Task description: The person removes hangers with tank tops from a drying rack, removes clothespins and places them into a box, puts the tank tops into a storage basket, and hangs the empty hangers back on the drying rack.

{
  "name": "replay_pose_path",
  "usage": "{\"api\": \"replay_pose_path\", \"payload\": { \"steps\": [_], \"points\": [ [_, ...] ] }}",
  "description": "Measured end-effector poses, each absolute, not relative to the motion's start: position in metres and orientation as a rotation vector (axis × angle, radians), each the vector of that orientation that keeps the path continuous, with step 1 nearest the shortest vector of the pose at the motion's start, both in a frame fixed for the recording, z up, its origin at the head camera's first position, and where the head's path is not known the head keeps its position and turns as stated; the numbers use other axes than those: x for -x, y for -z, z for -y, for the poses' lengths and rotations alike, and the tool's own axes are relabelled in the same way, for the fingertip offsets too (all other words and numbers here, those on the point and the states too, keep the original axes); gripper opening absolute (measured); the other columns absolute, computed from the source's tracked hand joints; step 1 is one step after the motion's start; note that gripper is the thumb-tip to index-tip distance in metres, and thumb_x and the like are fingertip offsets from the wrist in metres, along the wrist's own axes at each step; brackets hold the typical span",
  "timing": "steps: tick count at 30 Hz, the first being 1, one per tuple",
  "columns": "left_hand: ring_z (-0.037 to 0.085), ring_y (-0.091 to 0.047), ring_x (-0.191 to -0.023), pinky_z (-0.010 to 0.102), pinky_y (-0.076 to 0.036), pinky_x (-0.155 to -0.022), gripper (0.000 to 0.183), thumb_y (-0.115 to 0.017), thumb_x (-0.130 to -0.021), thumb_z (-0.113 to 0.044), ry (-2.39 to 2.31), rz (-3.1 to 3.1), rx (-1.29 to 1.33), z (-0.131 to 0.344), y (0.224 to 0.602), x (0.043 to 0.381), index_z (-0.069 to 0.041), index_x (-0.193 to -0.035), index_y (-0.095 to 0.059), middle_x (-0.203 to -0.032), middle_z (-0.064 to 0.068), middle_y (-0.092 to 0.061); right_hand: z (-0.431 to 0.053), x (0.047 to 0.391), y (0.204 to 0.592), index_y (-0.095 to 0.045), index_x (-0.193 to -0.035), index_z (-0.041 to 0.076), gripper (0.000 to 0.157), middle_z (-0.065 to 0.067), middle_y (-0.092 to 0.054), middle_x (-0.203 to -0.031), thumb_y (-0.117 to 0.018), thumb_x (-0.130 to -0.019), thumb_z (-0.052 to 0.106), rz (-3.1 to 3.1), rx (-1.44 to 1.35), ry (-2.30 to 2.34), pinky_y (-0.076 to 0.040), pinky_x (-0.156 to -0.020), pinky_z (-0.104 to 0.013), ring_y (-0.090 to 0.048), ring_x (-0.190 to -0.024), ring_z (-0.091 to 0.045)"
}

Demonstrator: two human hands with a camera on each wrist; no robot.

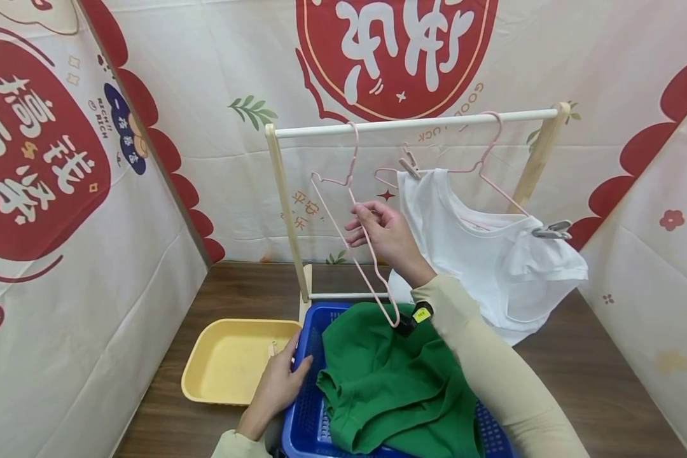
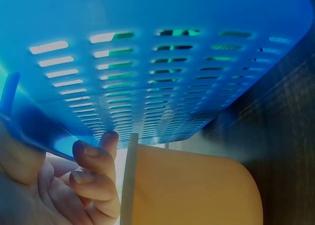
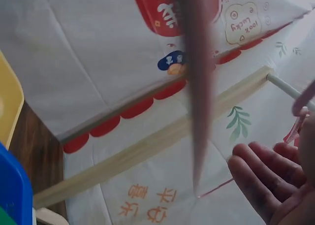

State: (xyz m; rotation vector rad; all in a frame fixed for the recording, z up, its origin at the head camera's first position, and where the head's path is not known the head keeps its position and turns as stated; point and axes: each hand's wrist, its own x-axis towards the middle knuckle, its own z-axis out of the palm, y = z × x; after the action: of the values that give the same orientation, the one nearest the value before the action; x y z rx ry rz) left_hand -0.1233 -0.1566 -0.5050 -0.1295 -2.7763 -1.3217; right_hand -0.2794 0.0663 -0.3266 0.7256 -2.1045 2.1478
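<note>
A pink clothes hanger [image 1: 380,273] hooks over the white rod of a small wooden rack and hangs turned edge-on. My right hand [image 1: 386,232] holds one arm of it near the thumb; its other fingers [image 3: 256,168] extend loosely, and the hanger blurs across the right wrist view. My left hand [image 1: 280,378] grips the left rim of a blue basket [image 1: 294,416], thumb over the edge and fingers curled outside. A crumpled green garment [image 1: 395,381] lies inside. A white T-shirt [image 1: 481,254] hangs on another pink hanger [image 1: 495,137], with clothespins [image 1: 552,230] at its shoulders.
The rack [image 1: 412,127] stands at the back of the brown table [image 1: 235,286]. A yellow tray [image 1: 229,362] containing a small clip is left of the basket, close to my left hand. Printed cloth [image 1: 206,57] walls surround the table.
</note>
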Motion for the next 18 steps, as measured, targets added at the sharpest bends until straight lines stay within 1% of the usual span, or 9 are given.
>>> {"api": "replay_pose_path", "payload": {
  "steps": [3,6,8,13,15,18],
  "points": [
    [0.014,-0.064,-0.077,0.033,-0.055,-0.067,0.060,-0.062,-0.097,-0.018,1.323,2.783,0.136,0.157,0.505,0.124,0.000,-0.150,-0.038,-0.123,0.024,-0.065,-0.073,0.279,0.329,-0.060,-0.111,-0.005,0.025,-0.018,-0.069,-0.091,-0.055,-0.103,0.018,2.108,-0.725,-2.031,-0.059,-0.068,-0.031,-0.070,-0.070,-0.019],
    [0.014,-0.064,-0.078,0.033,-0.055,-0.068,0.061,-0.062,-0.097,-0.018,1.328,2.790,0.125,0.157,0.504,0.124,-0.001,-0.150,-0.037,-0.125,0.023,-0.064,-0.081,0.278,0.330,-0.062,-0.110,-0.003,0.024,-0.012,-0.067,-0.090,-0.057,-0.102,0.018,2.124,-0.712,-1.930,-0.059,-0.069,-0.032,-0.068,-0.075,-0.023],
    [0.014,-0.064,-0.078,0.032,-0.055,-0.067,0.061,-0.062,-0.097,-0.017,1.325,2.786,0.126,0.157,0.505,0.124,-0.001,-0.150,-0.038,-0.122,0.023,-0.065,-0.087,0.276,0.330,-0.063,-0.110,-0.001,0.024,-0.009,-0.067,-0.090,-0.058,-0.101,0.020,2.139,-0.699,-1.857,-0.058,-0.070,-0.031,-0.067,-0.077,-0.023],
    [0.012,-0.064,-0.074,0.028,-0.053,-0.064,0.060,-0.063,-0.096,-0.015,1.316,2.760,0.155,0.157,0.508,0.126,0.001,-0.149,-0.039,-0.117,0.022,-0.068,-0.103,0.272,0.328,-0.066,-0.109,0.001,0.027,-0.013,-0.067,-0.091,-0.060,-0.100,0.026,2.159,-0.641,-1.679,-0.053,-0.067,-0.022,-0.064,-0.078,-0.017],
    [0.012,-0.065,-0.075,0.028,-0.053,-0.064,0.060,-0.063,-0.096,-0.015,1.319,2.758,0.159,0.158,0.508,0.126,0.001,-0.149,-0.039,-0.117,0.022,-0.068,-0.110,0.272,0.328,-0.067,-0.109,0.002,0.028,-0.014,-0.068,-0.093,-0.060,-0.100,0.027,2.163,-0.609,-1.630,-0.051,-0.067,-0.020,-0.063,-0.081,-0.021],
    [0.013,-0.065,-0.076,0.028,-0.054,-0.065,0.060,-0.063,-0.097,-0.016,1.325,2.763,0.155,0.158,0.508,0.126,0.001,-0.149,-0.039,-0.118,0.022,-0.067,-0.121,0.270,0.328,-0.068,-0.108,0.003,0.028,-0.013,-0.069,-0.099,-0.060,-0.100,0.029,2.172,-0.564,-1.566,-0.049,-0.074,-0.021,-0.062,-0.087,-0.023]
  ]
}}
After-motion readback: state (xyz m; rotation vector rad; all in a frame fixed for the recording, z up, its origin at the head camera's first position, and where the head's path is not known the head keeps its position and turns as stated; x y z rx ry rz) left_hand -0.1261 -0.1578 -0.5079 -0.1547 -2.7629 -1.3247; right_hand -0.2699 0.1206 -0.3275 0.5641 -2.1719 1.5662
